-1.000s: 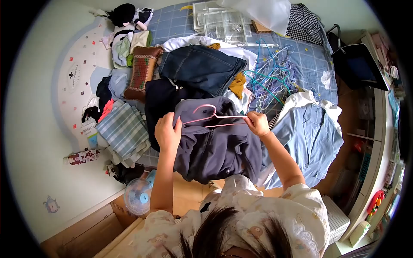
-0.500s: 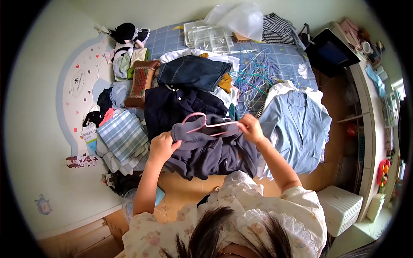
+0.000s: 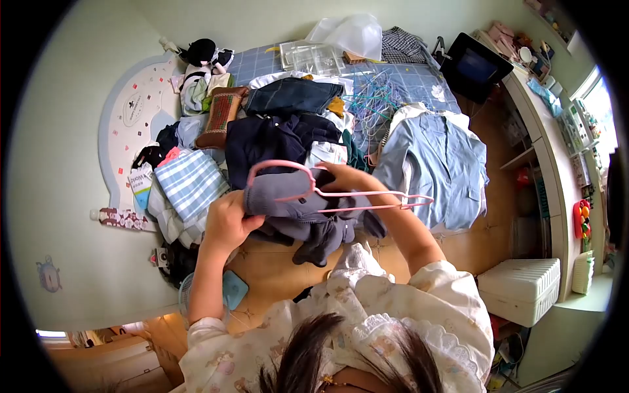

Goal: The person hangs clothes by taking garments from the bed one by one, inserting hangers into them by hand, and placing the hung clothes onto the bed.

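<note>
My left hand is closed on the collar end of a dark grey garment, which hangs in folds near the bed's front edge. A pink hanger is partly inside that garment; its hook loops over the collar and its right end sticks out above my right forearm. My right hand is at the garment's far side, its fingers curled round the cloth and partly hidden. Behind lies a navy garment with a white piece beside it.
A light blue shirt lies right of my hands. Farther back are tangled hangers, dark jeans and a brown woven pillow. Folded plaid cloth is at left. A white box stands on the floor at right.
The grey garment has been lifted off the pile and bunched up. My right hand has moved left from the hanger's end to the cloth. The hanger's right end now sticks out. The view has shifted.
</note>
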The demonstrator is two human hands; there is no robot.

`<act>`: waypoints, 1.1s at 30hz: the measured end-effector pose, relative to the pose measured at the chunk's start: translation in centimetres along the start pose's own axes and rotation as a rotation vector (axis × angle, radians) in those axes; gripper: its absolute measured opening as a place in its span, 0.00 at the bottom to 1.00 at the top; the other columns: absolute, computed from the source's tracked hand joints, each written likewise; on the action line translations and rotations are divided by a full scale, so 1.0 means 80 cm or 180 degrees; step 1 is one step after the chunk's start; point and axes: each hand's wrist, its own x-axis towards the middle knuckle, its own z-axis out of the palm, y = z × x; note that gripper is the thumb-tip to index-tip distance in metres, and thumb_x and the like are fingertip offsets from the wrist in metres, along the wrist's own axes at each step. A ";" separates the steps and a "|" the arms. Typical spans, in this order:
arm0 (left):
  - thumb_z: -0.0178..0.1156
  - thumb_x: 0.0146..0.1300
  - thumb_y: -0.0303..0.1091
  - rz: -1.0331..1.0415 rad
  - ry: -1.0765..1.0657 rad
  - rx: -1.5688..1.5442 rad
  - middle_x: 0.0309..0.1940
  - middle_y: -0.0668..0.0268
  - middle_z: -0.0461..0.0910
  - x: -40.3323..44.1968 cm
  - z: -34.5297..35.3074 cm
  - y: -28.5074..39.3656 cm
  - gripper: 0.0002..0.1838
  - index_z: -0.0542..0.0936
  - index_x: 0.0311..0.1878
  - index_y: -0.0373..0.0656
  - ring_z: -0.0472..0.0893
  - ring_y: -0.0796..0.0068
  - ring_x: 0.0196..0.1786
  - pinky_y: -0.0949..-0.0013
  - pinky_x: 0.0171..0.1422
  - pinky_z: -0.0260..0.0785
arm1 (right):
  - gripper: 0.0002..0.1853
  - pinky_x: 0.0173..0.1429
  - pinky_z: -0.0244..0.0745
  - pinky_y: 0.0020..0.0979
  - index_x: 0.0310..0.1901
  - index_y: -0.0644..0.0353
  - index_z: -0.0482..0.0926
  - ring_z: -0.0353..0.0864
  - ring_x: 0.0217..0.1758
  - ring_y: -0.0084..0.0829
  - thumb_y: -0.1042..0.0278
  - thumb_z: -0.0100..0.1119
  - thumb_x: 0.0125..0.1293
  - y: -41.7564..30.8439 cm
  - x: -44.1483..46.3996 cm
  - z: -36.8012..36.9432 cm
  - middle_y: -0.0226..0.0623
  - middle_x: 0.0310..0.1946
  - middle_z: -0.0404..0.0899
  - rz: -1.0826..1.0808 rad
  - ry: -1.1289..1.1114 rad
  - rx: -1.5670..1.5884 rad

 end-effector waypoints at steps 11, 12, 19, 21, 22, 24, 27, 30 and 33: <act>0.60 0.60 0.40 -0.0566 0.0413 0.0659 0.38 0.54 0.79 -0.110 -0.081 -0.006 0.16 0.77 0.45 0.39 0.78 0.47 0.39 0.55 0.40 0.71 | 0.15 0.50 0.70 0.24 0.46 0.66 0.78 0.75 0.41 0.22 0.78 0.53 0.55 -0.185 -0.194 -0.073 0.34 0.36 0.80 0.0059 0.1452 0.0866; 0.60 0.60 0.41 -0.0490 0.0453 0.0827 0.37 0.55 0.79 -0.111 -0.081 -0.007 0.16 0.77 0.45 0.39 0.78 0.48 0.39 0.55 0.39 0.71 | 0.15 0.49 0.70 0.24 0.46 0.65 0.78 0.75 0.40 0.22 0.78 0.53 0.54 -0.199 -0.201 -0.081 0.33 0.35 0.80 0.0083 0.1413 0.0762; 0.67 0.49 0.38 -0.0283 0.0381 0.1626 0.32 0.60 0.78 -0.097 -0.066 -0.007 0.18 0.76 0.41 0.41 0.78 0.55 0.34 0.59 0.37 0.72 | 0.18 0.38 0.69 0.27 0.47 0.59 0.75 0.74 0.32 0.25 0.81 0.52 0.52 -0.293 -0.227 -0.107 0.36 0.29 0.78 0.0381 0.2219 -0.0586; 0.66 0.49 0.32 -0.0237 0.0432 0.1628 0.32 0.61 0.78 -0.076 -0.050 0.016 0.16 0.76 0.42 0.42 0.79 0.58 0.35 0.62 0.36 0.73 | 0.19 0.35 0.68 0.28 0.49 0.58 0.73 0.72 0.30 0.24 0.80 0.52 0.53 -0.334 -0.222 -0.107 0.37 0.26 0.76 0.0210 0.2529 -0.0535; 0.65 0.51 0.32 -0.0386 0.0511 0.1518 0.32 0.61 0.79 -0.066 -0.044 0.027 0.15 0.76 0.42 0.42 0.80 0.58 0.34 0.61 0.36 0.73 | 0.19 0.35 0.69 0.37 0.49 0.58 0.73 0.76 0.29 0.42 0.74 0.52 0.52 -0.358 -0.223 -0.107 0.47 0.25 0.75 0.0288 0.2467 -0.0376; 0.62 0.56 0.30 -0.0594 0.0759 0.1171 0.32 0.58 0.80 -0.048 -0.040 0.046 0.13 0.77 0.45 0.41 0.80 0.55 0.34 0.61 0.35 0.73 | 0.19 0.35 0.71 0.32 0.51 0.57 0.72 0.78 0.31 0.36 0.76 0.53 0.55 -0.402 -0.227 -0.089 0.41 0.27 0.77 0.0132 0.2276 -0.0739; 0.59 0.58 0.27 -0.0889 0.1064 -0.0070 0.33 0.54 0.81 -0.029 -0.048 0.049 0.13 0.77 0.47 0.38 0.81 0.52 0.34 0.64 0.36 0.72 | 0.19 0.37 0.75 0.29 0.54 0.57 0.72 0.81 0.36 0.37 0.73 0.58 0.59 -0.443 -0.242 -0.052 0.37 0.32 0.79 -0.1471 0.1228 -0.1048; 0.56 0.61 0.27 -0.0634 0.1371 -0.0430 0.31 0.52 0.80 -0.024 -0.063 0.044 0.13 0.77 0.49 0.38 0.81 0.55 0.32 0.67 0.37 0.70 | 0.25 0.42 0.76 0.29 0.57 0.58 0.73 0.80 0.43 0.35 0.72 0.64 0.56 -0.454 -0.279 -0.105 0.40 0.44 0.78 -0.1246 0.1354 -0.1653; 0.55 0.61 0.26 -0.0650 0.1290 -0.0548 0.31 0.54 0.80 -0.012 -0.082 0.046 0.14 0.76 0.50 0.38 0.82 0.61 0.33 0.69 0.40 0.70 | 0.28 0.51 0.73 0.34 0.58 0.59 0.72 0.77 0.49 0.42 0.71 0.66 0.52 -0.462 -0.275 -0.138 0.43 0.48 0.76 -0.1513 0.2693 -0.3090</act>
